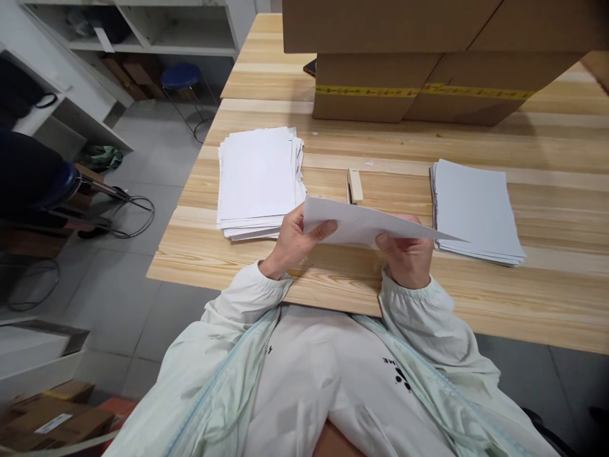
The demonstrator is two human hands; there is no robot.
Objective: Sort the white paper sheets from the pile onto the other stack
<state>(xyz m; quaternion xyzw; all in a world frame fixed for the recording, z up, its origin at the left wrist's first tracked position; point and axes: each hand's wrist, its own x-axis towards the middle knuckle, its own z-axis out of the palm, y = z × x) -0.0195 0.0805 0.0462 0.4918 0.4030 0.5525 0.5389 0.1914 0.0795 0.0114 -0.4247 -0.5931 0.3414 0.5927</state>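
Between my two hands a white sheet of paper (354, 219) is held tilted above the front part of the table; whether it is one sheet or more I cannot tell. My left hand (304, 235) grips its left end, thumb on top. My right hand (404, 251) pinches the near edge to the right of the middle, its fingers partly hidden. Just beyond the paper lies a cream stapler (354, 186). A thick, uneven stack of paper (257, 174) is left of my left hand. A neater, lower stack of paper (476, 209) lies to the right.
Large taped cardboard boxes (366, 89) are piled at the back of the wooden table (200, 247). A dark flat object (310, 67) sticks out beside them. On the floor at left stand a blue stool (181, 76) and a seated person (28, 171).
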